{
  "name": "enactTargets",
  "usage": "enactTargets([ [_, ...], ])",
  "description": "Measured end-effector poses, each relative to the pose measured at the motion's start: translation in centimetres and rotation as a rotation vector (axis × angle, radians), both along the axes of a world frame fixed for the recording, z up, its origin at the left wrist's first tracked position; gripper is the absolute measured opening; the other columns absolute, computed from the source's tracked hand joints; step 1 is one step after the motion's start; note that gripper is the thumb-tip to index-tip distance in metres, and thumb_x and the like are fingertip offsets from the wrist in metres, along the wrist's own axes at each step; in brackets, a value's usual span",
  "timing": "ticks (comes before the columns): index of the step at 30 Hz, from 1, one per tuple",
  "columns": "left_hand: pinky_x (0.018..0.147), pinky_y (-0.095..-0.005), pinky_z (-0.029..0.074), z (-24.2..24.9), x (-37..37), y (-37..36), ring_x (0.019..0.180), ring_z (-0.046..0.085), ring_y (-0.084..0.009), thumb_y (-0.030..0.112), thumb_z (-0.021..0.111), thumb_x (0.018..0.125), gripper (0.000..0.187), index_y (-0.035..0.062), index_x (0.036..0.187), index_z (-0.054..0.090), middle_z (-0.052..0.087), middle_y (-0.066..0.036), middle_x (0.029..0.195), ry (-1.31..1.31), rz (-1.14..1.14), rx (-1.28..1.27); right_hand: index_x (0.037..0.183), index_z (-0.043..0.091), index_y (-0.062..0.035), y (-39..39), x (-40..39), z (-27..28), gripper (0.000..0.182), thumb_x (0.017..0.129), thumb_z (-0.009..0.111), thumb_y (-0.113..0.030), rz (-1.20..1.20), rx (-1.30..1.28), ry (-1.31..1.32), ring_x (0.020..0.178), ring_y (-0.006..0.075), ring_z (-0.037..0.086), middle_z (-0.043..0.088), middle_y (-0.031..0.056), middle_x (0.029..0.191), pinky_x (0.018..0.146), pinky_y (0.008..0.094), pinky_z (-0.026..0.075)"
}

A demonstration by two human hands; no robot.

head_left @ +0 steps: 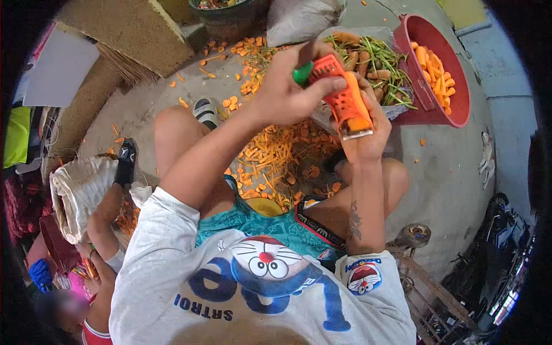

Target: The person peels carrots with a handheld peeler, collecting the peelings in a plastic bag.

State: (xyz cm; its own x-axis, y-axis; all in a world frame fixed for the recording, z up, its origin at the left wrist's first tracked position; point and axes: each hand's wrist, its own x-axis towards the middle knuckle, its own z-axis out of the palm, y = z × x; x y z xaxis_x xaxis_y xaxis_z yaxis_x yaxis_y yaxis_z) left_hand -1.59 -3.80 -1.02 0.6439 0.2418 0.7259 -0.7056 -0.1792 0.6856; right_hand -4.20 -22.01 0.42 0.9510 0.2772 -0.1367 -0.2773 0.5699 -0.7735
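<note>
My left hand grips an orange-red plastic peeler with holes along its body, a green end and a metal edge at the bottom. Its thumb presses on the peeler's face. In my right hand lies an orange carrot, with the fingers curled behind it. The peeler lies against the carrot and covers part of it. Just beyond the hands, a plastic bag holds unpeeled carrots with green stalks. Peelings and cut carrot pieces are heaped on the floor between my legs.
A red basin with peeled carrots stands at the right. A dark tub and a whitish sack are at the back. Another person's hand holds something orange at lower left. A metal-framed cart is at lower right.
</note>
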Motion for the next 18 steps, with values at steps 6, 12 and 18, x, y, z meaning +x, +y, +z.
enactTargets([
  [6,0.078,-0.027,0.053,1.9,0.6,5.0,0.084,0.063,-0.0075,0.012,0.078,0.089,0.016,0.0037,0.097,0.068,0.069,0.0,0.089,0.386,-0.015,-0.135,0.136,0.049,-0.0055,-0.5,-0.6,-0.2,0.042,0.1,0.048,-0.028,0.192,0.113,-0.026,0.072,0.0147,0.058,0.061,0.0081,0.104,0.053,0.0255,0.044],
  [12,0.077,-0.0277,0.054,2.2,-2.2,0.9,0.083,0.063,-0.0079,0.014,0.078,0.089,0.019,0.0025,0.1,0.068,0.068,0.0,0.087,0.251,-0.149,0.076,0.133,0.052,-0.0071,-0.6,0.1,-0.5,0.039,0.1,0.05,-0.026,0.05,0.02,-0.006,0.109,0.0176,0.063,0.062,0.0086,0.121,0.084,0.0301,0.055],
  [18,0.049,-0.0205,0.042,0.9,1.1,5.3,0.056,0.054,-0.0028,0.016,0.076,0.093,0.016,0.004,0.099,0.068,0.067,0.002,0.075,0.417,0.031,-0.161,0.137,0.053,-0.0064,-0.9,0.0,-0.7,0.041,0.104,0.048,-0.031,0.131,0.071,-0.027,0.076,0.0143,0.057,0.063,0.0081,0.1,0.054,0.0256,0.041],
])
